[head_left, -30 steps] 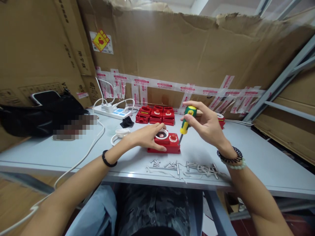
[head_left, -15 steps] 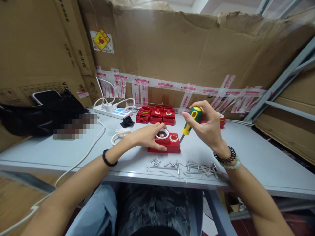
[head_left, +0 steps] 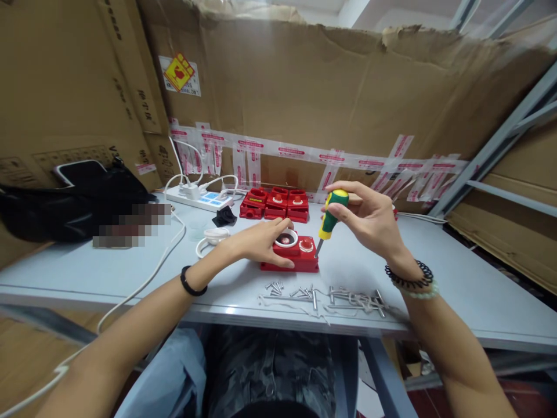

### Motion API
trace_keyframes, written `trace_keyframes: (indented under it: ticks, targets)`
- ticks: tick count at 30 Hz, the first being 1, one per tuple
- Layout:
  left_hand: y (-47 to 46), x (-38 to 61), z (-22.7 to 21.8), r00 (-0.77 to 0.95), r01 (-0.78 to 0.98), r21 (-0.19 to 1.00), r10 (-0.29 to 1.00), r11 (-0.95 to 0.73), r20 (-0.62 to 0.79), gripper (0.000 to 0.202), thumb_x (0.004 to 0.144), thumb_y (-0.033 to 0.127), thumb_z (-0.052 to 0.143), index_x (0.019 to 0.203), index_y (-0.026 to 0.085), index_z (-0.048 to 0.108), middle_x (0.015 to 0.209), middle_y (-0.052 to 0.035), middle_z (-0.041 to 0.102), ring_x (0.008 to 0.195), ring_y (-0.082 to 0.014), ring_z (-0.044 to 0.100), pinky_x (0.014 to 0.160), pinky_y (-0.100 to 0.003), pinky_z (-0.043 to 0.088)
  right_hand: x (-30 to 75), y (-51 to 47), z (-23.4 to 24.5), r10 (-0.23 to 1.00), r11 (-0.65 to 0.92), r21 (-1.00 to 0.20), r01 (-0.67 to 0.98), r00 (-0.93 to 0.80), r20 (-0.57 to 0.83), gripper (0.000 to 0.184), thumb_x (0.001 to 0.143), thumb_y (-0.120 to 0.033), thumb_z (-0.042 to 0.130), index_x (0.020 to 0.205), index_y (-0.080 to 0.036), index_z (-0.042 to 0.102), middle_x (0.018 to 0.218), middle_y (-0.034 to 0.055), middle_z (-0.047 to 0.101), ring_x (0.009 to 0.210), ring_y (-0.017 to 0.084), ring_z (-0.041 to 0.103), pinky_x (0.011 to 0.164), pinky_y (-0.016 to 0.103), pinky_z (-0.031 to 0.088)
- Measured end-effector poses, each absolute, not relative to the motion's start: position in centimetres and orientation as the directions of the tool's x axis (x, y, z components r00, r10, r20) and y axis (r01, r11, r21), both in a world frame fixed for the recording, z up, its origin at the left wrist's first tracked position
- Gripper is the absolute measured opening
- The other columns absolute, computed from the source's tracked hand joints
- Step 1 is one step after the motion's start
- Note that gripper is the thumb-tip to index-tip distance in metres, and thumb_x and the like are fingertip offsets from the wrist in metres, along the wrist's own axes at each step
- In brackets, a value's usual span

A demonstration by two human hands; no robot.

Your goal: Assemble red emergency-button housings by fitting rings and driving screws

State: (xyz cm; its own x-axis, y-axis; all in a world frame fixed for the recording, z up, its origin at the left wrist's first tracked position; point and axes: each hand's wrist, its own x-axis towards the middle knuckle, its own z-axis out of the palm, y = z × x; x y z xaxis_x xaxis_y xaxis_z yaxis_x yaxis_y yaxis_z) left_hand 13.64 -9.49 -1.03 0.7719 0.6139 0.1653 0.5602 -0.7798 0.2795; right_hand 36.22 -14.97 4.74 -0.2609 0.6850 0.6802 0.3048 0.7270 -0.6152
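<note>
Red box (head_left: 290,256): a flat red plastic housing on the grey table (head_left: 456,278), near the table's front edge and close to the middle of the view. Its top carries a white-rimmed round opening on the left and a red button on the right.

Left hand (head_left: 261,241): laid from 9 o'clock over the box, fingers stretched out across the top beside the round opening, thumb lying along the near edge. The hand lies flat on the box and is not closed round it. A black band sits on the wrist.

Right hand (head_left: 369,220): at 2 o'clock from the box, fingertips and thumb pinched round the top of a screwdriver (head_left: 329,217) with a green and yellow handle. The tool stands almost upright, leaning slightly to the right, with its tip down at the box's right end. Whether the tip sits in a screw head cannot be told. Two bracelets, one black and one pale, circle the wrist.

Screws (head_left: 322,296): loose, scattered in a band at 5 to 6 o'clock from the box, near the table's front edge.

Row of red boxes (head_left: 276,203): three alike, side by side at 12 o'clock, against the cardboard wall (head_left: 304,87).

Power strip (head_left: 198,199): white, at 10 o'clock, with plugs and white cables.

Black bag (head_left: 73,203): at 9 o'clock, at the table's far left.
</note>
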Motion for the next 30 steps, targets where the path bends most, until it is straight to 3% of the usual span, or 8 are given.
trace_keyframes:
  ticks: [4,9,14,17,20,22,25,30]
  targets:
    - [-9.5,13.6,-1.0,0.762,0.577,0.264,0.625,-0.773,0.167,0.077,0.067,0.070,0.061,0.121,0.018,0.041,0.123,-0.0123,0.055,0.107,-0.0289,0.057,0.083,-0.034,0.045,35.0,-14.4,3.7,0.527,0.702,-0.459,0.545,0.036,0.849,0.021,0.075,-0.031,0.070,0.083,-0.022,0.053,0.060,-0.0065,0.049,0.050,0.009,0.048,0.044,0.023,0.040]
    - [-9.4,13.6,-1.2,0.764,0.576,0.262,0.624,-0.775,0.167,0.080,0.066,0.071,0.060,0.124,0.019,0.040,0.126,-0.0127,0.054,0.110,-0.0301,0.056,0.084,-0.034,0.046,34.6,-14.3,3.0,0.418,0.623,-0.356,0.697,0.088,0.904,0.020,0.076,-0.032,0.068,0.082,-0.023,0.050,0.058,-0.0061,0.048,0.047,0.009,0.043,0.045,0.027,0.039]
    - [-9.3,13.6,-1.3,0.764,0.574,0.262,0.623,-0.776,0.170,0.081,0.067,0.070,0.061,0.124,0.018,0.040,0.128,-0.0141,0.053,0.110,-0.0305,0.056,0.084,-0.035,0.046,36.0,-14.3,4.0,0.652,0.737,-0.552,0.389,-0.195,0.733,0.035,0.088,-0.029,0.054,0.121,-0.025,0.044,0.097,0.0024,0.063,0.084,0.015,0.062,0.071,0.032,0.053]
    - [-9.5,13.6,-1.1,0.768,0.568,0.265,0.618,-0.779,0.167,0.078,0.067,0.068,0.062,0.123,0.017,0.041,0.126,-0.0135,0.054,0.108,-0.0297,0.057,0.084,-0.034,0.046,37.3,-14.9,5.3,0.686,0.696,-0.682,0.223,-0.485,0.542,0.040,0.090,-0.029,0.051,0.129,-0.027,0.041,0.115,0.0062,0.060,0.105,0.019,0.059,0.080,0.036,0.054]
    - [-9.6,13.6,-1.0,0.765,0.570,0.275,0.622,-0.774,0.168,0.076,0.068,0.067,0.062,0.122,0.018,0.041,0.123,-0.0125,0.056,0.107,-0.0291,0.058,0.084,-0.035,0.046,38.1,-15.2,6.1,0.684,0.650,-0.726,0.225,-0.589,0.430,0.039,0.091,-0.030,0.051,0.129,-0.024,0.043,0.112,0.0080,0.062,0.103,0.020,0.061,0.082,0.037,0.054]
    - [-9.6,13.6,-1.0,0.762,0.573,0.277,0.626,-0.771,0.165,0.078,0.067,0.068,0.062,0.123,0.018,0.041,0.124,-0.0127,0.055,0.107,-0.0293,0.057,0.084,-0.035,0.045,38.0,-14.9,5.9,0.714,0.665,-0.691,0.283,-0.510,0.479,0.037,0.087,-0.031,0.057,0.123,-0.022,0.048,0.098,0.0053,0.065,0.090,0.018,0.065,0.077,0.034,0.055]
    - [-9.5,13.6,-1.2,0.761,0.577,0.272,0.627,-0.771,0.164,0.079,0.066,0.070,0.061,0.122,0.018,0.041,0.125,-0.0130,0.055,0.108,-0.0298,0.057,0.085,-0.036,0.045,37.1,-14.2,4.8,0.714,0.684,-0.581,0.440,-0.240,0.658,0.030,0.079,-0.033,0.066,0.104,-0.021,0.055,0.076,-0.0018,0.058,0.068,0.013,0.061,0.060,0.026,0.052]
    - [-9.4,13.6,-1.3,0.754,0.587,0.254,0.633,-0.769,0.173,0.082,0.066,0.071,0.061,0.125,0.019,0.040,0.127,-0.0136,0.054,0.111,-0.0309,0.056,0.087,-0.036,0.045,35.5,-14.1,3.5,0.527,0.603,-0.387,0.698,0.016,0.850,0.018,0.076,-0.033,0.067,0.078,-0.021,0.052,0.058,-0.0070,0.046,0.048,0.007,0.040,0.047,0.023,0.037]
